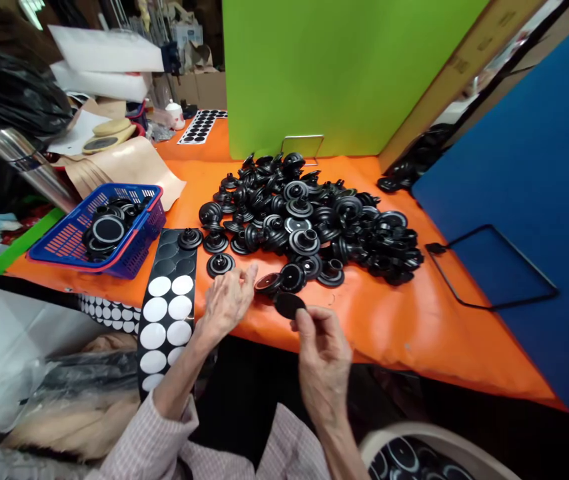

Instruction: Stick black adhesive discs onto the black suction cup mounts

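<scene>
Between the thumb and fingers of my right hand [322, 343] is a thin flat black disc [289, 306], held by its edge above the front of the table. My left hand [228, 297] is palm down at the table's front, fingers partly stretched, with nothing visible in it. Just beyond its fingertips lies a round black part with a brownish-red face [268, 283], beside another black wheel-like part [292, 277]. Behind them spreads a large heap of black round stepped parts [304, 220]. Left of my left hand hangs a black strip of round stickers [168, 307], with white circles where discs are gone.
A blue basket [139, 250] with black rings stands at the left. Green [314, 67] and blue [529, 200] boards border the orange table [389, 327]. A pale tub [464, 437] of black parts sits low at right. A sticker sheet [203, 127] lies at the back.
</scene>
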Tool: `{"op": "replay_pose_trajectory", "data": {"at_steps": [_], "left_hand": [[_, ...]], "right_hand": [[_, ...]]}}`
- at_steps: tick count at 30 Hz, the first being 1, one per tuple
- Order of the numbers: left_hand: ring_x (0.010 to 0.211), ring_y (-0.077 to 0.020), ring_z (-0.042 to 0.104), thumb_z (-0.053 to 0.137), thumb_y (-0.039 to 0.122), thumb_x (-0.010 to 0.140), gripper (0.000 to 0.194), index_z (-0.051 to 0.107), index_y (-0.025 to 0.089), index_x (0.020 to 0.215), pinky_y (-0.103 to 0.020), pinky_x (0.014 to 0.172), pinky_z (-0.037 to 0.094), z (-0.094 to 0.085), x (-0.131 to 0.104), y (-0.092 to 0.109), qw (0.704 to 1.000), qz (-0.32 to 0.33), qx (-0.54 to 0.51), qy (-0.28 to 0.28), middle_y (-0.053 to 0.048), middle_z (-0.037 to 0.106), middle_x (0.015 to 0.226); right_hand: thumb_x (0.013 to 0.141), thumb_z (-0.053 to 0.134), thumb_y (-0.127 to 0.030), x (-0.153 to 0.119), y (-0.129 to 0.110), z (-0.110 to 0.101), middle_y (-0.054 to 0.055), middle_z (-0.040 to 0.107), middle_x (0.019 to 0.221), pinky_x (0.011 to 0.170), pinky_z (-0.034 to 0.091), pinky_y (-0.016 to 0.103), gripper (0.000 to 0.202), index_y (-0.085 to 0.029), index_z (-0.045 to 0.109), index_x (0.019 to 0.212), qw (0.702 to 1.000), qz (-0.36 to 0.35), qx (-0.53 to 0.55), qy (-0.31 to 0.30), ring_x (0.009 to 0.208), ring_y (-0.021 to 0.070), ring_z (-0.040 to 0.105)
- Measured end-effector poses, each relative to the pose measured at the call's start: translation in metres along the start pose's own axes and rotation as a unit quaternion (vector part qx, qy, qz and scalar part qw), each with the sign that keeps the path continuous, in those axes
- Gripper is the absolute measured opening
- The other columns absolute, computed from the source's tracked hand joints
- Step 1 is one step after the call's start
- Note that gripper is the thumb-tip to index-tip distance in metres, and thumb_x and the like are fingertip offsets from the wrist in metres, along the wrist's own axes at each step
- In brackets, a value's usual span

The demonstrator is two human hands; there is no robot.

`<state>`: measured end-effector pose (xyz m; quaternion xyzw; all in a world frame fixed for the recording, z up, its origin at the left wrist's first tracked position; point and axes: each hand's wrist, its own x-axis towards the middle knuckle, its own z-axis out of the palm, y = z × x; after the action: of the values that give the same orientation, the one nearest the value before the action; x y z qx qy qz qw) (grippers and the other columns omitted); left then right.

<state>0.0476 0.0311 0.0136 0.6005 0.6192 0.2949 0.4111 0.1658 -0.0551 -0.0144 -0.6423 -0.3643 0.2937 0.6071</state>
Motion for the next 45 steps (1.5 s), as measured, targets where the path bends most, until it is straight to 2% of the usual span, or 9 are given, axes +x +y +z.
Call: {"op": "replay_pose_trajectory", "data": {"at_steps": [2,5,9,12,15,20,22,28,45], "left_hand": [[0.082,-0.0246,0.064,0.067,0.043,0.076,0.028,0.065,0.019,0.09,-0.03,0.071,0.047,0.011,0.013,-0.003,0.999,-0.029,0.009,-0.034,-0.006,0.063,0.073],[0.057,-0.0157,0.061,0.07,0.043,0.074,0.043,0.059,0.016,0.104,-0.025,0.053,0.047,0.025,0.02,-0.01,0.987,-0.088,-0.064,-0.118,-0.001,0.059,0.068],[0.058,-0.0079,0.059,0.072,0.035,0.073,0.032,0.058,0.015,0.093,-0.017,0.051,0.046,0.025,0.01,-0.019,0.957,-0.108,-0.213,-0.166,-0.001,0.061,0.078],[0.063,-0.008,0.06,0.075,0.038,0.07,0.038,0.053,0.018,0.095,-0.016,0.053,0.049,0.011,0.0,-0.022,0.94,-0.101,-0.292,-0.148,0.0,0.061,0.082],[0.071,-0.0122,0.063,0.077,0.036,0.068,0.045,0.051,0.019,0.101,-0.024,0.058,0.056,-0.004,-0.008,-0.024,0.92,-0.104,-0.344,-0.153,-0.001,0.059,0.085],[0.085,-0.0174,0.066,0.076,0.028,0.071,0.043,0.058,0.016,0.108,-0.033,0.072,0.06,-0.015,-0.019,-0.028,0.899,-0.094,-0.387,-0.18,-0.006,0.058,0.103],[0.087,-0.0191,0.066,0.076,0.025,0.071,0.047,0.059,0.016,0.113,-0.034,0.073,0.059,-0.016,-0.022,-0.029,0.894,-0.099,-0.396,-0.185,-0.007,0.058,0.109],[0.091,-0.0219,0.066,0.074,0.016,0.069,0.05,0.062,0.016,0.117,-0.034,0.073,0.059,-0.019,-0.027,-0.03,0.875,-0.116,-0.427,-0.197,-0.01,0.061,0.116],[0.099,-0.0236,0.064,0.073,0.014,0.066,0.047,0.068,0.018,0.113,-0.035,0.076,0.058,-0.022,-0.03,-0.031,0.874,-0.121,-0.425,-0.203,-0.009,0.066,0.112]], "right_hand": [[0.082,0.061,-0.043,0.008,0.001,-0.02,-0.002,0.056,0.069,0.062,0.049,0.025,0.022,-0.021,0.058,0.081,1.0,0.001,-0.011,-0.007,0.064,0.0133,0.057],[0.08,0.063,-0.043,0.015,0.011,-0.042,0.0,0.061,0.075,0.064,0.05,0.026,0.022,-0.021,0.061,0.084,0.999,0.007,-0.038,-0.028,0.068,0.0146,0.06],[0.084,0.058,-0.042,0.014,0.021,-0.05,0.003,0.066,0.084,0.072,0.051,0.029,0.022,-0.021,0.064,0.088,0.992,-0.021,-0.108,-0.069,0.078,0.0176,0.063],[0.085,0.057,-0.039,0.012,0.016,-0.044,0.002,0.064,0.082,0.073,0.049,0.031,0.021,-0.023,0.062,0.098,0.985,-0.055,-0.134,-0.097,0.074,0.0163,0.061],[0.083,0.062,-0.037,0.013,0.006,-0.034,-0.005,0.056,0.068,0.064,0.047,0.027,0.037,-0.026,0.051,0.117,0.989,-0.038,-0.067,-0.125,0.06,0.0128,0.054],[0.077,0.068,-0.045,0.018,-0.004,-0.017,-0.003,0.053,0.066,0.06,0.043,0.023,0.026,-0.021,0.058,0.077,0.98,0.094,0.045,-0.171,0.062,0.0114,0.05],[0.076,0.069,-0.047,0.018,-0.002,-0.011,-0.003,0.052,0.068,0.063,0.042,0.024,0.027,-0.021,0.059,0.075,0.975,0.123,0.066,-0.172,0.065,0.0115,0.05],[0.073,0.068,-0.048,0.016,0.003,0.005,0.007,0.056,0.111,0.081,0.044,0.032,0.029,-0.02,0.061,0.069,0.987,0.088,0.043,-0.13,0.101,0.0207,0.054],[0.079,0.062,-0.045,0.006,0.002,0.02,0.007,0.056,0.105,0.08,0.048,0.033,0.027,-0.019,0.062,0.071,0.991,0.064,-0.003,-0.121,0.098,0.0206,0.055]]}}
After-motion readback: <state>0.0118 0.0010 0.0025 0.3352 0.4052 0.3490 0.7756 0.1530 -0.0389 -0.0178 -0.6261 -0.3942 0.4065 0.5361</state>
